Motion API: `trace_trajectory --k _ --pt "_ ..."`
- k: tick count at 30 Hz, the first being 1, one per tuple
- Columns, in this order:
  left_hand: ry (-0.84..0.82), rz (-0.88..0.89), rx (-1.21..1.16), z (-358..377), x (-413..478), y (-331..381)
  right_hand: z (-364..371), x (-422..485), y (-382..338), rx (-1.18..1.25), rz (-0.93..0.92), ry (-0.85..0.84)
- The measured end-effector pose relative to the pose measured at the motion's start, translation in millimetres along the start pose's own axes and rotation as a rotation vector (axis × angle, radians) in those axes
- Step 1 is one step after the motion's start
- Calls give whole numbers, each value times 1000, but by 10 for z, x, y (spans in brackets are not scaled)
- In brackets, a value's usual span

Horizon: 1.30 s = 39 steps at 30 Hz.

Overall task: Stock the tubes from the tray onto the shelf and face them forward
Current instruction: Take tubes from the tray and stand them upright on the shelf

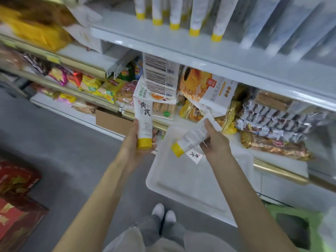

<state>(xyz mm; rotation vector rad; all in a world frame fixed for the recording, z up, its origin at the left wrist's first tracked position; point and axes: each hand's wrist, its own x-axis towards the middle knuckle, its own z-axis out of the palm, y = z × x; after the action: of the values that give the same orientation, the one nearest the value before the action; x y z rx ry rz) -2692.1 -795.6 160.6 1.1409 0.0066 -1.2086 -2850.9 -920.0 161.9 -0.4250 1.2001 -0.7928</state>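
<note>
Spanning the top of the view, the white shelf (163, 42) already carries a row of stocked tubes (195, 19), standing on their yellow caps along its front edge; farther right the shelf contents blur and cannot be read. Below it, snack packets (209, 88) crowd a lower shelf. The white tray (190, 188) sits against that lower shelf's edge, and its visible floor shows no loose tubes. The left hand (134, 142) grips an upright tube (143, 120) around the lower body and cap, fingers curled, printed front toward the camera. The right hand (216, 142) pinches a tilted tube (192, 137) above the tray, cap pointing down-left, its small-print back showing. A printed end (194, 155) peeks out just beneath this hand; whether it belongs to a third tube cannot be told. Judged from this layout, stocking is nearly complete. What remains is to lift these last tubes to the shelf, stand them cap-down beside the row, and turn the tilted one front-outward.
</note>
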Motion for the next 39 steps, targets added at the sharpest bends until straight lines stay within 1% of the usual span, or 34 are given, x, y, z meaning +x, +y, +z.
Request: trace_trajectory --k 2,3,5,8,12,15,18,23,26,28,33,36,39 --pt "-37 19 -35 87 -66 73 33 -93 -20 148 195 -15" --pt "-53 33 -26 111 -98 100 50 -149 -28 182 245 -22" --pt "-82 68 66 124 -130 136 116 -226 -35 201 267 -31" --pt "-132 117 242 95 -150 182 299 -314 -52 211 182 -82" --pt "-127 194 375 -27 -133 263 673 -372 -9 178 39 -134" --pt "-168 207 350 -215 -66 421 1062 -351 134 104 -51 -147" --pt "-246 182 326 -476 20 727 1539 -361 318 37 -85 -145" --pt "-298 157 354 -1019 273 1403 2355 -420 642 27 -150 -142" --pt "-326 142 306 -1222 405 1738 2699 -480 817 40 -233 -180" --pt "-331 134 267 -1290 452 1880 2801 -529 900 -13 -311 -206" --pt "-356 185 271 -1277 615 2108 2809 -576 967 -282 -480 -247" --pt "-410 197 290 -1134 706 2185 2734 -554 911 -392 -549 -251" --pt "-446 190 319 -977 818 2216 2690 -456 767 -443 -557 -250"
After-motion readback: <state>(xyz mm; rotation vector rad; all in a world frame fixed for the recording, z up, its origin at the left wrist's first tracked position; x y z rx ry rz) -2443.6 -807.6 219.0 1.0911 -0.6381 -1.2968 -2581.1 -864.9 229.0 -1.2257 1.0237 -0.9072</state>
